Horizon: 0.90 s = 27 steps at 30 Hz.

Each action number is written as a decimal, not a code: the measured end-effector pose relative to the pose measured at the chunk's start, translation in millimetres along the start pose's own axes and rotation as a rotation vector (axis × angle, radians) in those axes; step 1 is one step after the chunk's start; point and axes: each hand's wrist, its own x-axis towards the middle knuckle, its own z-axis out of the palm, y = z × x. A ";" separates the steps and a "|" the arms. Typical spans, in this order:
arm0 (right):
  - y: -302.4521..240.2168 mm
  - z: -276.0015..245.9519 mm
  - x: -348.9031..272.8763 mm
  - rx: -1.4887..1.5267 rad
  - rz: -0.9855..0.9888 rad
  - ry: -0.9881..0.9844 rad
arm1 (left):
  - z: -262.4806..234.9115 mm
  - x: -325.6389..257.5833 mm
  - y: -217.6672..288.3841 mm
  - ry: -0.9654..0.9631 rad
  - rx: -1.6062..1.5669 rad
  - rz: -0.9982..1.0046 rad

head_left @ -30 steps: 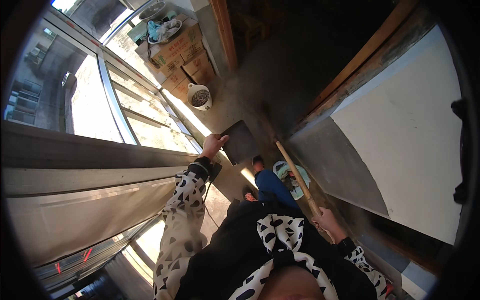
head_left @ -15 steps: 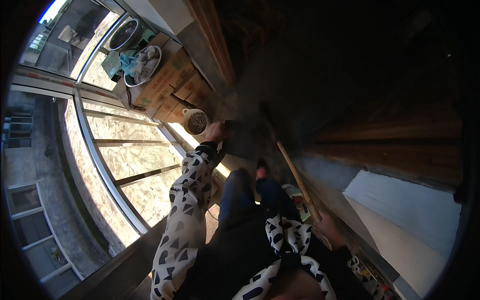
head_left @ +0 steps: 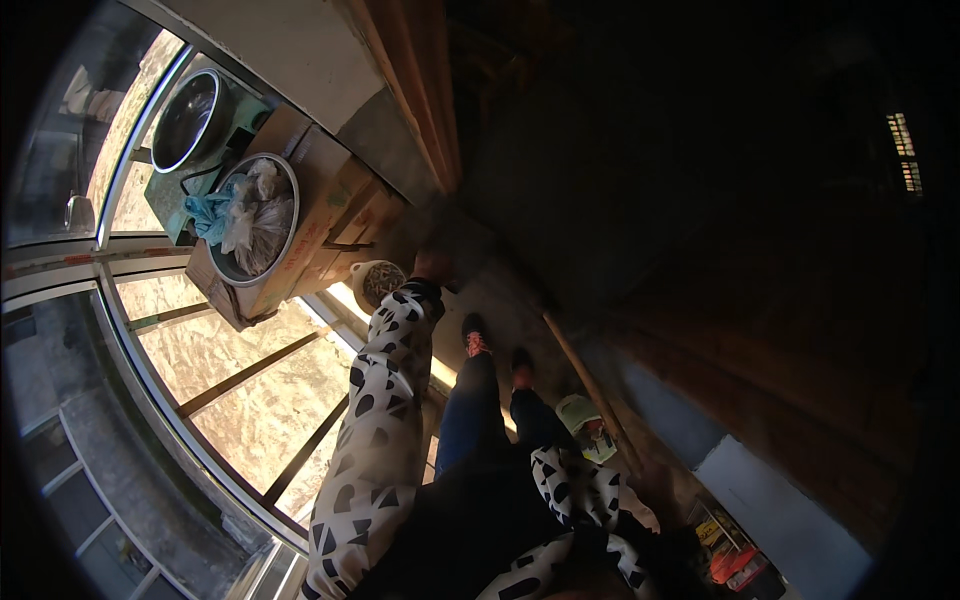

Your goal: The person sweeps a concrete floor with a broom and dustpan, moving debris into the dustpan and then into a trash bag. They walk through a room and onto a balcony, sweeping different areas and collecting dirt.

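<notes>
Your left hand is stretched far out, arm in a black-and-white patterned sleeve. It's closed on the near edge of a dark flat board that lies on the floor ahead of your feet. Fingers are in shadow; the exact wrap can't be made out.

Your right hand is low on the right, close to your body, gripping the near end of a long wooden handle. The handle runs far-left from the hand, ending near the board's right side. What's on its far end is too dark to tell.

Just left of your left hand, touching the sleeve line: a small round fan lying face up. Further left, a stack of cardboard boxes with a metal basin of crumpled bags on top. A second, empty steel bowl sits beyond it, far left.

Your shoes are between the board and your body. A pale green item sits just beside the handle, near your right knee. Window frames fill the left side. Right half is dark wall, no detail.
</notes>
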 end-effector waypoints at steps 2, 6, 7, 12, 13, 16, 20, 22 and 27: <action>-8.1 -13.0 11.2 -0.093 0.027 -0.061 | 5.4 15.2 -12.0 0.127 0.034 0.036; -49.9 -49.4 39.6 -0.208 0.019 -0.018 | 19.0 44.4 -26.0 0.352 0.163 0.174; -62.7 -58.4 45.8 -0.221 0.028 -0.052 | 21.2 49.2 -27.8 0.472 0.121 0.174; -115.0 -101.6 73.3 -0.263 -0.039 -0.112 | 24.4 53.2 -31.0 0.267 -0.082 0.036; -122.9 -108.6 81.3 -0.295 -0.098 -0.118 | 23.2 51.6 -31.7 0.327 -0.043 0.047; -143.3 -125.3 112.1 -0.411 -0.258 -0.124 | 19.1 42.1 -29.9 0.461 0.098 0.038; -176.6 -134.9 163.5 -0.551 -0.572 0.029 | 21.4 2.1 -7.3 0.530 -0.153 0.101; -199.5 -144.6 195.7 -0.620 -0.663 -0.003 | 28.7 -36.4 11.3 0.582 -0.469 0.037; -291.9 -145.2 292.3 -0.788 -0.587 -0.202 | 65.9 -148.7 67.4 0.311 -0.884 -0.336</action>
